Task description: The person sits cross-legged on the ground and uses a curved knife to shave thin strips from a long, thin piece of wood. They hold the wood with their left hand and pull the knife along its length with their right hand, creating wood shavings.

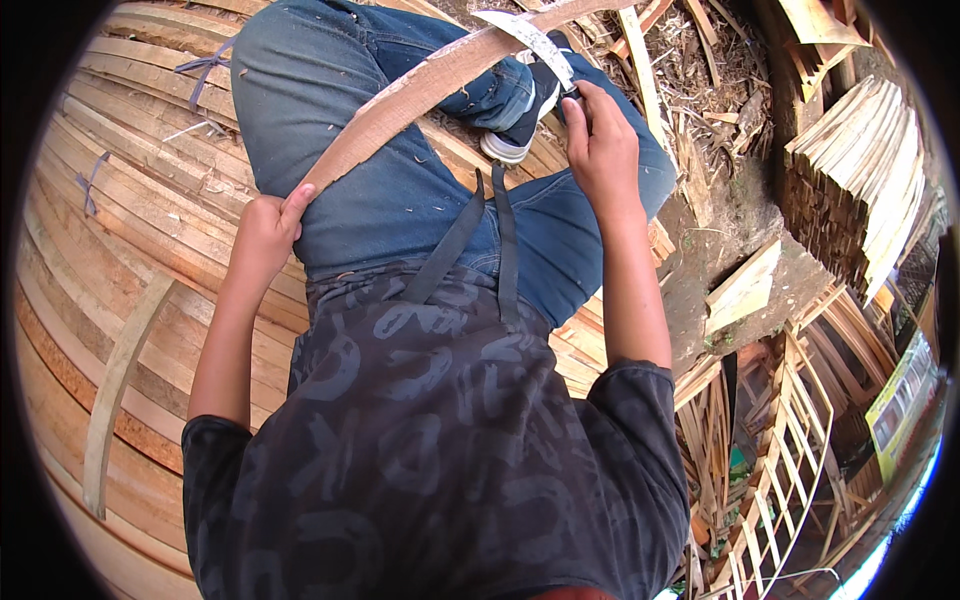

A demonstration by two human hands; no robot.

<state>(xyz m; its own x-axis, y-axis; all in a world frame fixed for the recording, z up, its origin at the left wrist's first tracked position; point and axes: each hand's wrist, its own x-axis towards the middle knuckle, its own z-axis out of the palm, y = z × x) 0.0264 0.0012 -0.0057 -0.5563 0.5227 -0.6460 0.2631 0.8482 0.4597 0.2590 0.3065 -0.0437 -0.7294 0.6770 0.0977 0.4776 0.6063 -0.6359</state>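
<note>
My left hand is closed round the near end of a long, rough wooden strip, its thumb lying along the wood. The strip slants across my thighs, away and to the right, past the upper edge of the view. My right hand grips a knife with a pale, scuffed blade. Its handle is mostly hidden by my fingers. The blade crosses the strip near its far part, its tip pointing up and left. Whether the edge is biting into the wood I cannot tell.
I sit cross-legged on stacked planks, some tied with dark strips. A loose slat lies across them at left. Shavings cover the ground at far right. Bundled thin slats and a slatted wooden frame stand at right.
</note>
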